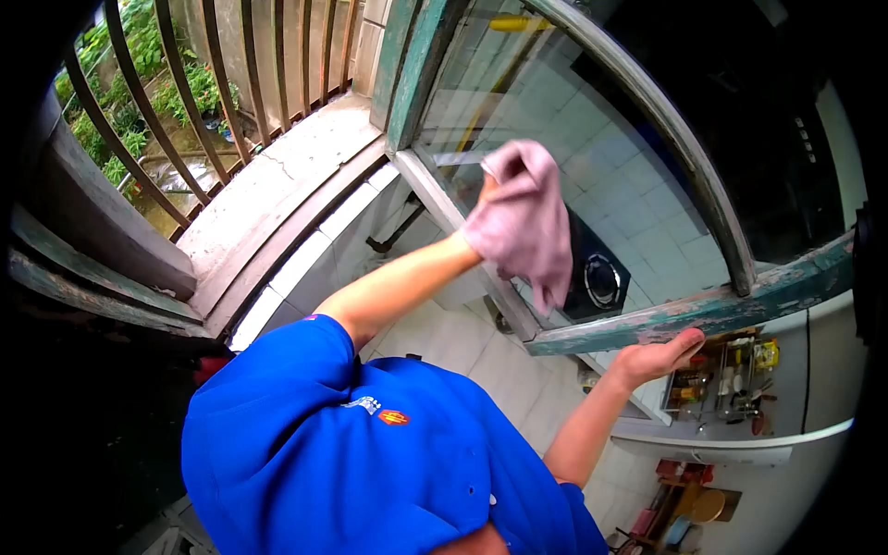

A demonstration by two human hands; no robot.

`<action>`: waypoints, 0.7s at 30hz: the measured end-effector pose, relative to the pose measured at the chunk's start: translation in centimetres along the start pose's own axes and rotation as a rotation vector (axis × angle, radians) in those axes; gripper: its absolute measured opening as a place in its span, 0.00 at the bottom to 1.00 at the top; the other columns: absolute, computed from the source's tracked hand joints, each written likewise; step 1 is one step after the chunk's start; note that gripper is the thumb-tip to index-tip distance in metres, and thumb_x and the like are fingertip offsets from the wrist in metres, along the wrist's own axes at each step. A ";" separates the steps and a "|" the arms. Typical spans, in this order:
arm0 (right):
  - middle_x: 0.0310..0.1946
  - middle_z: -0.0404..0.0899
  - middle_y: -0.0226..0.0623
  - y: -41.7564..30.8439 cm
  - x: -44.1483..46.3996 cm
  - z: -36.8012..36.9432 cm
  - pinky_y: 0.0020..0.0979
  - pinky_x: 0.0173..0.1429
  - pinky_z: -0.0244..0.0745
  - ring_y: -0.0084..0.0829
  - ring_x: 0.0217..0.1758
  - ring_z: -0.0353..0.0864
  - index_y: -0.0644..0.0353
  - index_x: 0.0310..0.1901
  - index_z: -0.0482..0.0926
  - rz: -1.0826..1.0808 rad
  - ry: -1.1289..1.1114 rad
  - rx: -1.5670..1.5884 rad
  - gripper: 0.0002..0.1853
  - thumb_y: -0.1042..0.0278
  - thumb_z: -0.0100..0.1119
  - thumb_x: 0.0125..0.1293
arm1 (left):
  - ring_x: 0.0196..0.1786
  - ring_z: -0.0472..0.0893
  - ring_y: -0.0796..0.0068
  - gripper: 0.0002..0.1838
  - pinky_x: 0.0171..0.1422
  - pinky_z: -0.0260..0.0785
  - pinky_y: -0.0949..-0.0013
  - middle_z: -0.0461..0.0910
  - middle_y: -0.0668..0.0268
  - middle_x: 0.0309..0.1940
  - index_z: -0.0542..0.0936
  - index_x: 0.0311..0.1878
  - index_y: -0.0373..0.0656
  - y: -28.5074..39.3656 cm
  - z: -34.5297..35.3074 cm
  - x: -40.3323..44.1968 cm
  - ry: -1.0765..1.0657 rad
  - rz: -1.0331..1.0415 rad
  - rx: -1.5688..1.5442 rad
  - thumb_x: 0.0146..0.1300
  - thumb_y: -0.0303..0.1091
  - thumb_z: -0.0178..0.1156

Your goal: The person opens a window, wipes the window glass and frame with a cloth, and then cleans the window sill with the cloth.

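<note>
A pinkish-mauve cloth (525,217) is bunched in my left hand (488,190), against or just in front of the glass pane (638,176). The cloth hides most of the fingers, and its loose end hangs down, slightly blurred. The pane sits in an open casement window with a worn, peeling green frame (606,333). Under the lower rail of that frame, my right hand (659,357) is palm up, its bent fingers pressed at the rail's edge.
Rusty window bars (180,102) stand beyond a concrete sill (287,176) on the left, with plants outside. A dish rack (731,375) with bottles and utensils is at right. Lower down is a shelf (680,509) with household items. Pale tiles (449,342) cover the floor.
</note>
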State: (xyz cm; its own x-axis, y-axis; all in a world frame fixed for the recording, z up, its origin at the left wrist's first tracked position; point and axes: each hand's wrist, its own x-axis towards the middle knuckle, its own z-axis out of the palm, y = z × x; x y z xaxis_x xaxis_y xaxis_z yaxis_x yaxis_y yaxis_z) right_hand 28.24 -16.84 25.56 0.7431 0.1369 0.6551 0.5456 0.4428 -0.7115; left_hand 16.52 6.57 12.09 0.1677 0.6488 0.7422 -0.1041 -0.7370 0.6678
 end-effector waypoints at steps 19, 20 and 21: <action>0.71 0.55 0.51 0.1 -0.3 0.0 0.37 0.74 0.54 0.40 0.72 0.59 0.72 0.69 0.56 -0.031 -0.012 0.011 0.35 0.47 0.40 0.75 | 0.38 0.73 0.52 0.09 0.46 0.64 0.52 0.73 0.53 0.32 0.76 0.39 0.40 -4.4 -6.8 -1.2 0.073 -0.492 1.214 0.66 0.33 0.48; 0.70 0.58 0.49 0.2 -0.4 -0.1 0.38 0.73 0.55 0.40 0.70 0.62 0.71 0.69 0.58 -0.033 -0.006 0.023 0.34 0.48 0.42 0.75 | 0.37 0.73 0.52 0.08 0.45 0.65 0.54 0.74 0.53 0.30 0.77 0.33 0.40 -3.9 -5.7 -1.6 -0.113 -0.498 1.398 0.61 0.32 0.50; 0.69 0.60 0.47 0.2 -0.3 -0.1 0.39 0.72 0.56 0.39 0.68 0.64 0.69 0.68 0.60 -0.037 -0.001 0.039 0.32 0.48 0.43 0.75 | 0.35 0.74 0.53 0.07 0.43 0.65 0.53 0.73 0.54 0.28 0.77 0.31 0.41 -5.4 -4.6 -2.5 -0.149 -0.454 1.416 0.59 0.31 0.51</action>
State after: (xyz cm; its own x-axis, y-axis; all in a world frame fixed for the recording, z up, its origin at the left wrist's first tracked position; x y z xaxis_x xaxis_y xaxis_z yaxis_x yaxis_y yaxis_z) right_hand 28.16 -16.84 25.24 0.7223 0.1209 0.6810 0.5569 0.4822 -0.6763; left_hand 12.12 9.87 6.89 0.0292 0.9064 0.4213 0.9809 -0.1070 0.1623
